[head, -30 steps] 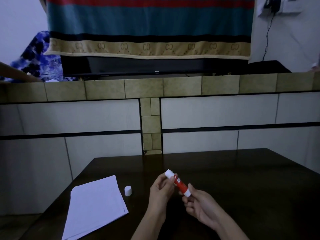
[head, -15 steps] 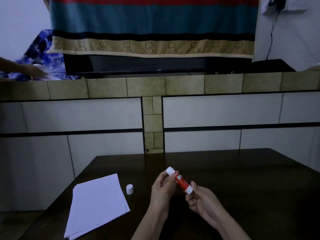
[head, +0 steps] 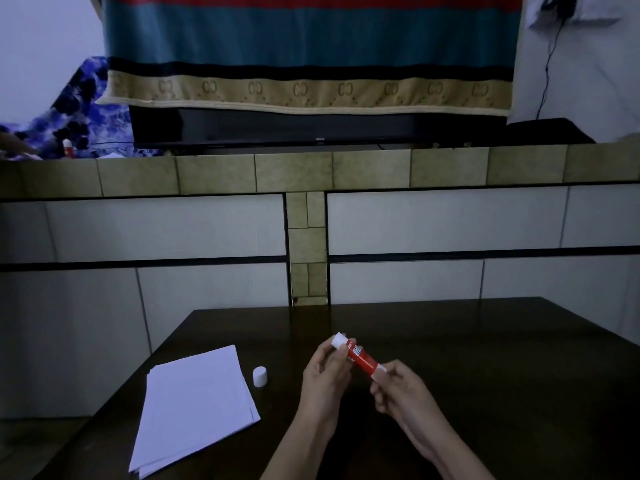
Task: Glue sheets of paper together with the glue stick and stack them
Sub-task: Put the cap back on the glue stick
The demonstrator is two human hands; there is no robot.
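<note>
Two hands nearest. Left hand (head: 323, 372) pinching the upper, far end of one red glue stick (head: 358, 355); right hand (head: 398, 389) gripping its lower white base. Stick tilted, held above one dark table (head: 485, 358). Left of the hands, one fanned stack of white paper sheets (head: 195, 410), number of sheets impossible to count. Just beside its far right corner, one white cap (head: 259, 376), upright. Beyond, a tiled ledge (head: 214, 174), one striped cloth (head: 311, 46) hanging.

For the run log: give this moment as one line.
glue stick: uncapped, held in both hands | left hand: upper end | right hand: base | cap: beside paper stack
</note>
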